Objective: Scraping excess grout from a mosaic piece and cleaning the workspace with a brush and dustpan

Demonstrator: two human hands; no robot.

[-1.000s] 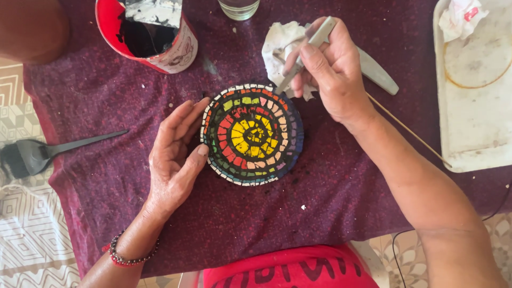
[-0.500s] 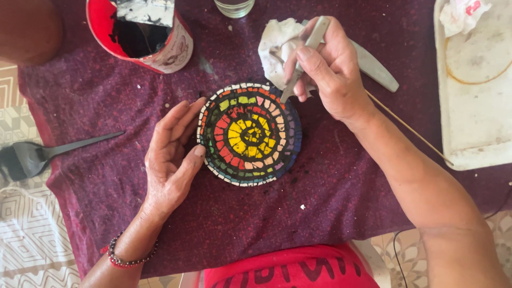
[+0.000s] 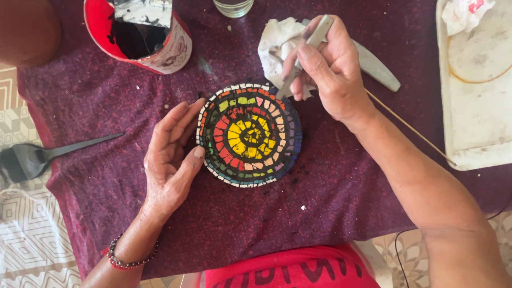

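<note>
Round mosaic disc (image 3: 249,134), yellow spiral ringed red, green, blue in black grout; open left hand (image 3: 170,157) steadies its edge, right hand (image 3: 325,69) grasps a grey tool (image 3: 304,50).

pkg: I see one red round container (image 3: 140,37), top left on worktop | label: white wrap with red print on its side, black inside | signs: none | screens: none
</note>
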